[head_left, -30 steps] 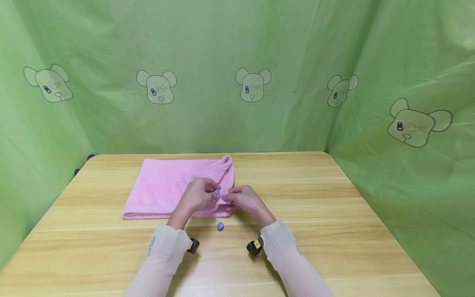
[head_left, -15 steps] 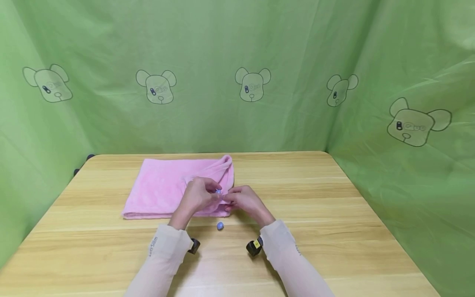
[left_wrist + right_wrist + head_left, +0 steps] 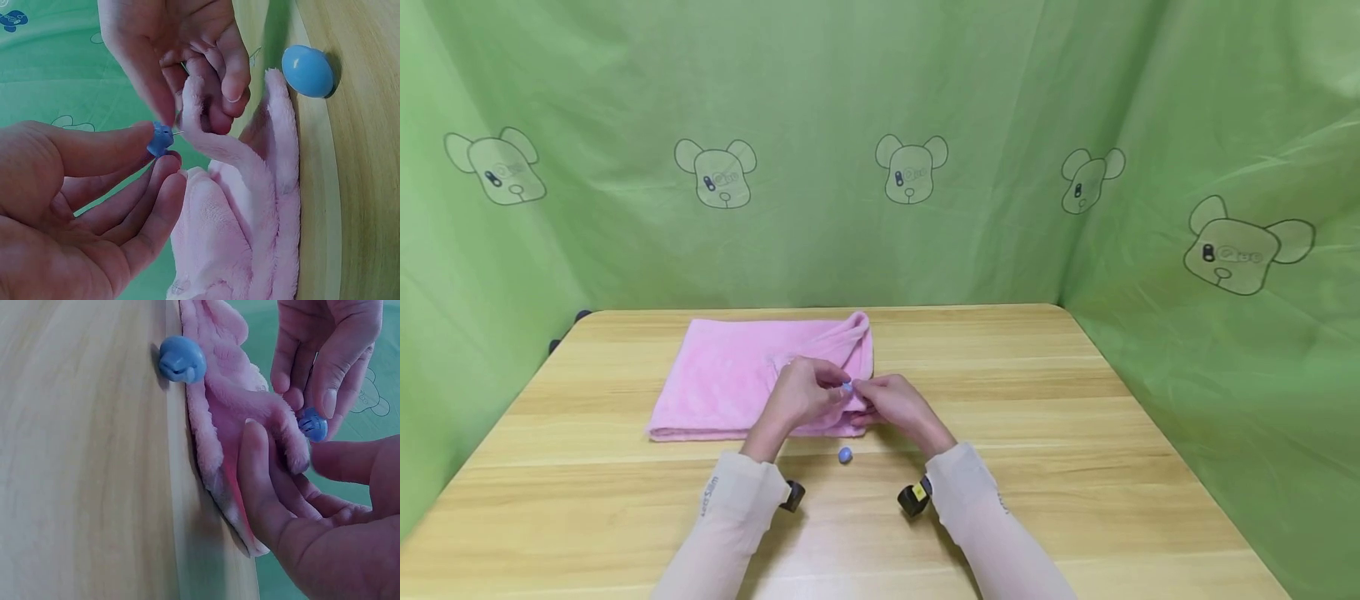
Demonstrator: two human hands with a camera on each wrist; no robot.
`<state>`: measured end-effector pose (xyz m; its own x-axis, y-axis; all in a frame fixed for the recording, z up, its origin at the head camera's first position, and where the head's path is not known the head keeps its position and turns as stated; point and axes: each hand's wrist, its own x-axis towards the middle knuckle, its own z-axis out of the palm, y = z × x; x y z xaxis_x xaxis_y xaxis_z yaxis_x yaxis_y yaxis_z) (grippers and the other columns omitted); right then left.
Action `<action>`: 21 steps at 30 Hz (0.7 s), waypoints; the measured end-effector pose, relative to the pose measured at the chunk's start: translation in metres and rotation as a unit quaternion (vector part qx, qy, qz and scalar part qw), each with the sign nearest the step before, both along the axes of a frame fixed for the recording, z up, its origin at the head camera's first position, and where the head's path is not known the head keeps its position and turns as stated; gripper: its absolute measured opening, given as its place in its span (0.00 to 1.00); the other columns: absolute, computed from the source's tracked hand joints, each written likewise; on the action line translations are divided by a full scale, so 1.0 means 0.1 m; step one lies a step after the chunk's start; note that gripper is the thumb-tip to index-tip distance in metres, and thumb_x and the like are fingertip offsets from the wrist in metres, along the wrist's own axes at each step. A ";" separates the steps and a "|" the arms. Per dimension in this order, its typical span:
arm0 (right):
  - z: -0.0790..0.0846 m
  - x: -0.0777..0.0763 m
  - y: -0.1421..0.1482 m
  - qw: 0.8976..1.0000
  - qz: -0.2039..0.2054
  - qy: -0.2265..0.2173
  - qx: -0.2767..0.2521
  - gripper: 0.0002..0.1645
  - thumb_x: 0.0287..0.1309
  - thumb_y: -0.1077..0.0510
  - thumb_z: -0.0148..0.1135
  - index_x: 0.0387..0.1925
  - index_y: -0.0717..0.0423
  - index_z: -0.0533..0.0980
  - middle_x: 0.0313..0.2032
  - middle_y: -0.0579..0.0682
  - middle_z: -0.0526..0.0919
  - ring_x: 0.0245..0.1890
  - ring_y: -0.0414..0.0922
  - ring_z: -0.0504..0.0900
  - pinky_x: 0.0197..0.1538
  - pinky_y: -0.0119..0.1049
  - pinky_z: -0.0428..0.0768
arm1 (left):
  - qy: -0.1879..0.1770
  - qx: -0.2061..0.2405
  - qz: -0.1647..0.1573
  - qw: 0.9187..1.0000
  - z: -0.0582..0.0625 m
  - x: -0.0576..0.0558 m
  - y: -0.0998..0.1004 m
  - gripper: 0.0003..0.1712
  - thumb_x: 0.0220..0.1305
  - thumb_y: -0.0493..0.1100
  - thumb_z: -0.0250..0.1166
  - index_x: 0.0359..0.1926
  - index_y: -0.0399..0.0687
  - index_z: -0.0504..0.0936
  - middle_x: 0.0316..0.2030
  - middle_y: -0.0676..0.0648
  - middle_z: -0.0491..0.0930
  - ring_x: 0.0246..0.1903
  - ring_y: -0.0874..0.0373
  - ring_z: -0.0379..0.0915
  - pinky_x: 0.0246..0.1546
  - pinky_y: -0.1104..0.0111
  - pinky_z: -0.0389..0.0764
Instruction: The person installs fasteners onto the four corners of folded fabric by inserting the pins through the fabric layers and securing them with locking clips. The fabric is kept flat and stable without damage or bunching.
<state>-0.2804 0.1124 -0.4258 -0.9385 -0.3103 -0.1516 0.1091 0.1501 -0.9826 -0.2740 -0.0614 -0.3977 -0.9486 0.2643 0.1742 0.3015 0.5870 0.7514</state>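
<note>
My left hand (image 3: pixel 805 392) pinches a blue duvet clip pin (image 3: pixel 161 140) between thumb and fingertips. In the left wrist view its thin metal needle points at the raised edge of a pink fleece blanket (image 3: pixel 215 147), the tip right at the fabric. My right hand (image 3: pixel 898 406) holds that edge, with thumb and fingers on either side of the cloth, as the right wrist view shows. A second blue duvet clip piece (image 3: pixel 182 359), round and glossy, lies on the table close to the blanket's near edge; a slot shows in its underside.
The pink blanket (image 3: pixel 722 375) lies folded on the wooden table (image 3: pixel 1037 467), its right corner gathered up. Green curtains (image 3: pixel 820 83) printed with bear heads stand behind and at both sides. A black wrist camera (image 3: pixel 913 500) is strapped at the right wrist.
The blue pin in my left hand has shifted slightly right, closer to the right fingers. My right thumb and fingers have shifted a little on the blanket edge. The loose piece stays put.
</note>
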 end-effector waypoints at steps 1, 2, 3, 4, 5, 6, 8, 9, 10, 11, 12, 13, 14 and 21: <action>0.00 0.00 0.00 1.000 0.002 -0.003 -0.002 0.19 0.72 0.57 0.51 0.43 0.73 0.78 0.39 0.65 0.82 0.34 0.50 0.84 0.44 0.41 0.84 | 0.000 0.000 0.000 1.000 0.00 0.00 0.00 0.09 0.54 0.35 0.71 0.39 0.42 0.87 0.34 0.49 0.85 0.35 0.55 0.80 0.43 0.58 0.80; 0.00 0.00 0.00 1.000 0.004 -0.006 -0.002 0.21 0.72 0.55 0.51 0.43 0.73 0.78 0.39 0.65 0.82 0.34 0.50 0.84 0.44 0.42 0.84 | 0.000 0.000 0.001 1.000 0.00 0.00 0.00 0.10 0.53 0.35 0.72 0.39 0.42 0.86 0.33 0.49 0.85 0.34 0.56 0.80 0.42 0.58 0.81; 0.00 0.00 0.00 1.000 0.005 -0.006 0.000 0.22 0.72 0.53 0.52 0.43 0.72 0.78 0.39 0.65 0.82 0.34 0.51 0.84 0.44 0.41 0.84 | 0.000 0.000 0.002 1.000 0.00 0.00 0.00 0.10 0.53 0.34 0.72 0.39 0.42 0.86 0.33 0.49 0.85 0.34 0.56 0.80 0.42 0.58 0.81; 0.00 -0.01 0.00 1.000 0.009 -0.005 0.000 0.23 0.72 0.51 0.53 0.43 0.72 0.78 0.39 0.65 0.82 0.34 0.51 0.83 0.44 0.42 0.84 | -0.001 0.002 0.002 1.000 0.00 0.00 0.00 0.11 0.52 0.34 0.71 0.39 0.42 0.86 0.32 0.49 0.85 0.33 0.56 0.80 0.41 0.59 0.81; 0.00 -0.01 0.00 1.000 0.011 -0.007 0.000 0.23 0.71 0.51 0.54 0.43 0.71 0.79 0.39 0.65 0.82 0.35 0.52 0.83 0.44 0.42 0.84 | -0.003 0.004 0.003 1.000 0.00 0.00 0.00 0.11 0.52 0.33 0.71 0.39 0.42 0.86 0.32 0.48 0.85 0.33 0.56 0.80 0.40 0.59 0.82; 0.00 -0.01 0.00 1.000 0.014 -0.006 0.001 0.24 0.70 0.50 0.55 0.43 0.72 0.79 0.39 0.64 0.82 0.36 0.53 0.83 0.44 0.42 0.84 | -0.004 0.005 0.003 1.000 0.00 0.00 0.00 0.12 0.52 0.32 0.71 0.40 0.42 0.86 0.32 0.48 0.85 0.33 0.56 0.80 0.40 0.60 0.82; -0.01 -0.01 0.01 1.000 0.019 -0.004 0.005 0.23 0.69 0.50 0.57 0.44 0.71 0.79 0.39 0.64 0.82 0.37 0.55 0.83 0.45 0.43 0.83 | -0.010 0.005 0.004 1.000 0.00 0.00 0.01 0.12 0.51 0.31 0.70 0.40 0.42 0.85 0.32 0.47 0.85 0.32 0.56 0.80 0.39 0.60 0.82; -0.01 -0.01 0.01 1.000 0.020 -0.005 0.006 0.23 0.68 0.51 0.57 0.44 0.71 0.79 0.39 0.63 0.82 0.38 0.56 0.82 0.45 0.44 0.83 | -0.013 0.002 0.004 1.000 0.00 0.00 0.01 0.12 0.52 0.32 0.70 0.40 0.41 0.85 0.32 0.47 0.85 0.32 0.56 0.80 0.39 0.60 0.82; -0.01 -0.01 0.01 1.000 0.022 -0.007 0.006 0.23 0.68 0.52 0.57 0.45 0.72 0.78 0.39 0.64 0.82 0.39 0.57 0.82 0.46 0.45 0.83 | -0.016 -0.001 0.003 1.000 0.00 0.00 0.01 0.11 0.52 0.32 0.70 0.40 0.41 0.85 0.32 0.47 0.85 0.32 0.56 0.80 0.39 0.60 0.82; -0.01 -0.01 0.01 1.000 0.022 -0.008 0.008 0.22 0.68 0.52 0.57 0.45 0.71 0.78 0.40 0.65 0.81 0.39 0.58 0.82 0.47 0.46 0.82 | -0.020 -0.005 0.003 1.000 0.00 0.00 0.01 0.10 0.53 0.33 0.70 0.40 0.41 0.85 0.33 0.47 0.85 0.32 0.56 0.80 0.40 0.60 0.82; 0.00 -0.01 0.01 1.000 0.022 -0.007 0.010 0.23 0.69 0.52 0.57 0.46 0.71 0.78 0.40 0.65 0.81 0.40 0.58 0.82 0.48 0.47 0.82 | -0.024 -0.008 0.002 1.000 0.00 0.00 0.00 0.10 0.54 0.34 0.70 0.39 0.41 0.86 0.33 0.46 0.85 0.32 0.56 0.80 0.39 0.60 0.82; 0.01 -0.01 0.01 1.000 0.022 -0.007 0.012 0.22 0.69 0.52 0.56 0.46 0.72 0.78 0.41 0.66 0.81 0.41 0.59 0.82 0.49 0.48 0.81 | -0.027 -0.012 0.001 1.000 0.00 0.00 0.00 0.09 0.55 0.35 0.70 0.39 0.41 0.86 0.33 0.46 0.85 0.32 0.56 0.79 0.39 0.60 0.82; 0.02 0.00 0.00 1.000 0.022 -0.007 0.014 0.22 0.70 0.53 0.55 0.47 0.72 0.78 0.41 0.67 0.81 0.42 0.60 0.81 0.50 0.50 0.80 | -0.029 -0.015 0.002 0.999 -0.01 0.00 0.00 0.08 0.56 0.37 0.70 0.38 0.41 0.86 0.33 0.46 0.85 0.32 0.56 0.79 0.39 0.60 0.82; 0.26 0.15 -0.03 0.999 0.025 -0.003 0.020 0.20 0.72 0.58 0.52 0.49 0.76 0.75 0.43 0.71 0.80 0.44 0.63 0.80 0.54 0.54 0.77 | -0.032 -0.023 0.005 0.999 -0.02 -0.01 -0.01 0.07 0.56 0.38 0.70 0.37 0.42 0.87 0.32 0.47 0.85 0.32 0.56 0.78 0.40 0.60 0.81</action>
<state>-0.2655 0.1090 -0.4002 -0.9210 -0.3502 -0.1708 0.1068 0.1945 -0.9751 -0.2747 -0.0620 -0.3997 -0.9600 0.2612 0.1009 0.2478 0.6244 0.7408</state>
